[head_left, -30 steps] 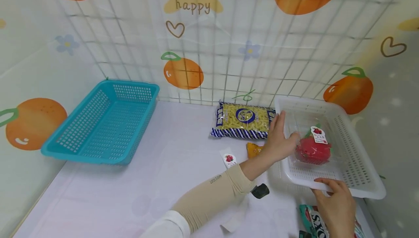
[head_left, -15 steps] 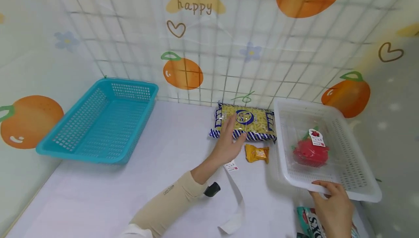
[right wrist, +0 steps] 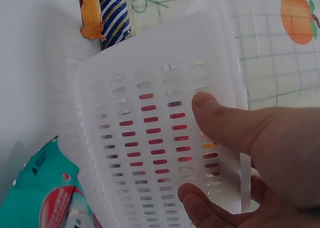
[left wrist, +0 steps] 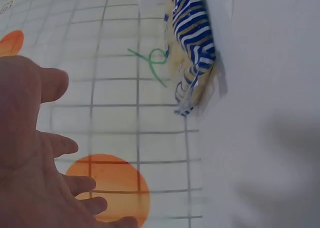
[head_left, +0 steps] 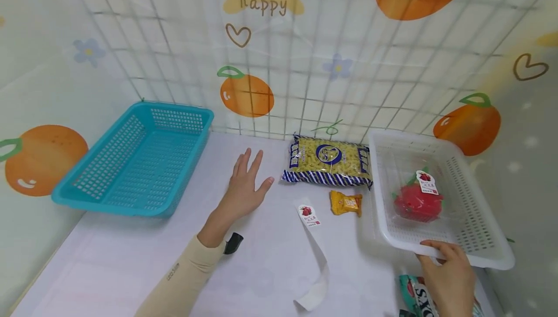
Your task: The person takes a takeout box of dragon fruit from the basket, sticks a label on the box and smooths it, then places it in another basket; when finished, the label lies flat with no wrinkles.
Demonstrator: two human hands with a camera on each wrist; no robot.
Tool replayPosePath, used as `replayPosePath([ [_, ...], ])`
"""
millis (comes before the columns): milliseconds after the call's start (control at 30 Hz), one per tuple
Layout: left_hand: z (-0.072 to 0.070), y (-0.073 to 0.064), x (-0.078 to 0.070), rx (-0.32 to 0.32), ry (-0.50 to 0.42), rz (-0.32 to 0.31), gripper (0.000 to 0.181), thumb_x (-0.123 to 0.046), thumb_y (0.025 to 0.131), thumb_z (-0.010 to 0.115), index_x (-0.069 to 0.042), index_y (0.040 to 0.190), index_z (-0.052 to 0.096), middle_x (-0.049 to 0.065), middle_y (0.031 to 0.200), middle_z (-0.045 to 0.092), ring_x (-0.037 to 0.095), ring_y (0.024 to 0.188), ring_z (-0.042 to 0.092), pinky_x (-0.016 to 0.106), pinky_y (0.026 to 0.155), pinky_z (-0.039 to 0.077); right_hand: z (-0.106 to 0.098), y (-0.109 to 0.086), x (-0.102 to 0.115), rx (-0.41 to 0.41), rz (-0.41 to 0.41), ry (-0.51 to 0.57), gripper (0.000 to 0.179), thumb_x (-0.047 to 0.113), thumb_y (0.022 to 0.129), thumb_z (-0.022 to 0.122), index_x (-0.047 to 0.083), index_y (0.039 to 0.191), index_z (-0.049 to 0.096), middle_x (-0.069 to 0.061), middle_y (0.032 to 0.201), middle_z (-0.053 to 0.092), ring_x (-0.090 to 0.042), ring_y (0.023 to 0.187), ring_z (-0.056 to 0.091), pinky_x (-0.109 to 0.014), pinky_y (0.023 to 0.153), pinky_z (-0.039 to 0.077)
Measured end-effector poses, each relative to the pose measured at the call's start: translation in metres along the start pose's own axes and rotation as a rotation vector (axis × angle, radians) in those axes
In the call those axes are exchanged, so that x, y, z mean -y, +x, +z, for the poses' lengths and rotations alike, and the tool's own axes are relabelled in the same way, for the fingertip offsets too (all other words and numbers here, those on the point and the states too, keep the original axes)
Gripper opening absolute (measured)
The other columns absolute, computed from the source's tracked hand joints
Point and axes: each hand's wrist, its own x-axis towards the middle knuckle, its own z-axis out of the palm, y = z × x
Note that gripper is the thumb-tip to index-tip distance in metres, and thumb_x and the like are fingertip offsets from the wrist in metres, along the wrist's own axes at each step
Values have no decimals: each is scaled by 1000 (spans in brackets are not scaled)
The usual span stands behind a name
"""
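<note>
My left hand (head_left: 240, 191) hovers over the table between the teal basket (head_left: 185, 193) and a bag of pasta (head_left: 329, 162). Its fingers are spread and nothing is in them. With my right hand (head_left: 451, 273) I grip the near rim of a white plastic basket (head_left: 492, 254); in the right wrist view the thumb (right wrist: 220, 120) lies against its slotted wall. Inside that basket sits a clear plastic box with a red dragon fruit (head_left: 416, 204) and a label (head_left: 427, 182) on it.
A small orange-yellow wrapped snack (head_left: 346, 203) lies left of the white basket. Nearer me is a paper strip (head_left: 320, 259) with a fruit label (head_left: 309, 215) at its end. A teal snack packet (right wrist: 42, 188) lies under my right hand. Patterned cloth walls (head_left: 279, 55) enclose the table.
My left hand has left the plastic box in the white basket and swung left past the pasta bag, uncovering the wrapped snack and paper strip. My right hand keeps its grip on the rim.
</note>
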Motion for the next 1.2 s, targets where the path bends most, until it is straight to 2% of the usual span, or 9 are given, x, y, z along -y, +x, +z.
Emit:
replayPosePath([
  [100, -2, -1, 0, 2, 54, 12, 79, -45, 102, 56, -19, 165, 15, 15, 173, -3, 41, 159, -3, 71, 123, 14, -1, 1, 0, 13, 16, 0, 30, 15, 94, 72, -4, 117, 69, -27, 131, 51, -46, 109, 50, -59, 85, 51],
  [333, 1, -4, -1, -9, 194, 16, 80, -49, 102, 55, -21, 165, 15, 15, 173, -3, 42, 159, -3, 71, 123, 9, -1, 0, -1, 13, 36, -10, 32, 15, 94, 72, -6, 118, 67, -29, 132, 50, -47, 111, 49, -62, 89, 49],
  [467, 0, -6, 0, 12, 210, -7, 80, -50, 101, 54, -22, 165, 14, 15, 173, -3, 42, 158, -3, 71, 123, 7, 0, -1, -1, 19, 19, -12, 33, 15, 95, 71, -7, 119, 66, -30, 134, 47, -49, 112, 48, -65, 94, 47],
  [667, -4, -5, 2, 36, 214, -27, 81, -52, 102, 53, -22, 166, 13, 16, 173, -3, 42, 158, -4, 72, 123, 7, -2, 0, -3, 9, -39, -11, 31, 13, 93, 72, -7, 116, 66, -30, 130, 49, -48, 109, 50, -61, 88, 47],
  [767, -6, -5, 2, 39, 214, -32, 82, -52, 102, 53, -21, 166, 12, 16, 173, -4, 43, 158, -3, 72, 123, 6, -3, 0, -4, 18, -40, -14, 33, 14, 92, 73, -7, 116, 66, -30, 131, 49, -47, 110, 50, -62, 90, 47],
  [900, -8, -5, 1, 45, 200, -36, 81, -52, 102, 52, -22, 166, 12, 15, 173, -4, 43, 158, -4, 72, 123, 4, -6, -1, -2, 64, -44, -47, 44, 21, 91, 76, -5, 123, 63, -32, 134, 45, -47, 108, 52, -62, 89, 50],
  [1033, -9, -6, 1, 59, 202, -37, 81, -53, 102, 51, -23, 166, 11, 15, 173, -5, 42, 159, -6, 72, 123, 3, -12, -4, 0, 136, -57, -117, 69, 32, 89, 78, -6, 139, 50, -37, 141, 36, -50, 105, 54, -63, 85, 53],
  [1200, -11, -6, -2, 72, 192, -46, 80, -53, 103, 50, -23, 166, 11, 15, 173, -5, 42, 158, -6, 71, 123, 4, -21, -7, 7, 205, -60, -200, 86, 45, 90, 74, -6, 148, 36, -40, 146, 28, -55, 114, 47, -70, 92, 48],
])
